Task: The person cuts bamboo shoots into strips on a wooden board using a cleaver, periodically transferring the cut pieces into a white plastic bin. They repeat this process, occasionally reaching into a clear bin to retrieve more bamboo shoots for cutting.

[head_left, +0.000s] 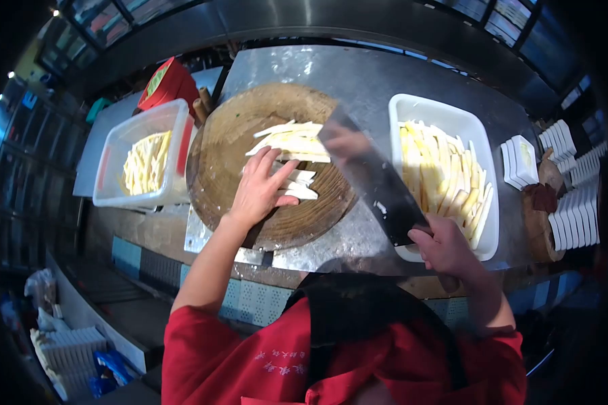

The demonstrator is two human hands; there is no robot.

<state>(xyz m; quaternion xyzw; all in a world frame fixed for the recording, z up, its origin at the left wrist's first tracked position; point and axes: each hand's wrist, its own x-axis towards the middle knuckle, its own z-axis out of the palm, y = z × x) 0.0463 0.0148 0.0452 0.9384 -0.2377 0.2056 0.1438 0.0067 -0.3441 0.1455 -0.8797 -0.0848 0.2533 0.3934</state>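
A cleaver [378,182] with a broad dark blade is gripped by its handle in my right hand [447,251]. Its blade slants up and left, the far end overlapping the right edge of a round wooden chopping block [230,128] in view. On the block lie long pale yellow-white strips [294,140], some kind of cut vegetable I cannot name for certain. Shorter white pieces [302,185] lie nearer to me. My left hand [260,185] rests over the left ends of these pieces, fingers spread, thumb pointing right.
Right of the block stands a white tub [491,196] of similar strips. To the left, a clear plastic container [108,177] holds more strips, with a red container [175,88] behind it. Stacked white dishes [574,219] line the right side of the metal table [358,74].
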